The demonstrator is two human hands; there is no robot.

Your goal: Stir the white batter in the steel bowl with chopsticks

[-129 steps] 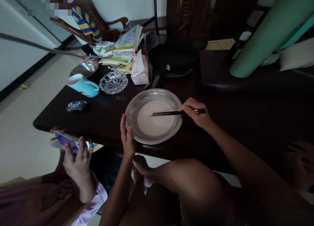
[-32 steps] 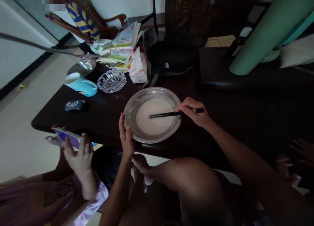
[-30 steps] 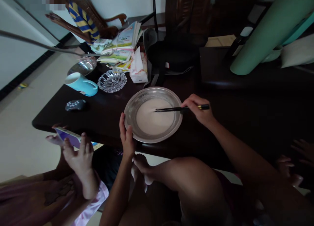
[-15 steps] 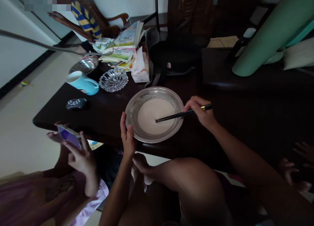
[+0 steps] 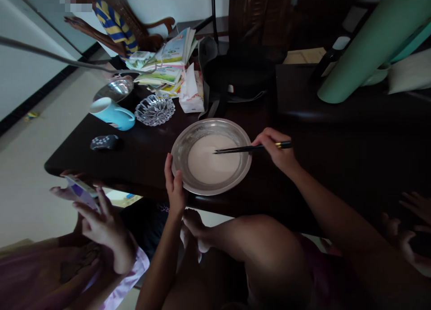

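A metal bowl (image 5: 180, 168) stands on the dark table, holding a pale, creamy liquid (image 5: 212, 168). My left hand (image 5: 175, 188) grips the bowl's near left rim, thumb on the inner side and fingers along the outside. Above the right rim, my right hand (image 5: 276, 150) holds black chopsticks (image 5: 240, 149) with gold bands. Their tips reach into the liquid near the middle of the bowl.
Left of the bowl are a glass dish (image 5: 155, 110), a blue mug (image 5: 112, 114), a computer mouse (image 5: 104, 142) and another metal bowl (image 5: 114, 90). Behind lie books (image 5: 168, 60), a tissue pack (image 5: 191, 94) and a black bag (image 5: 240, 78). Another person's hands hold a phone (image 5: 82, 191).
The chopstick tips have swept from the nearer part of the liquid toward the far side. My left hand stays on the rim. The neighbour's phone has shifted left and tilted.
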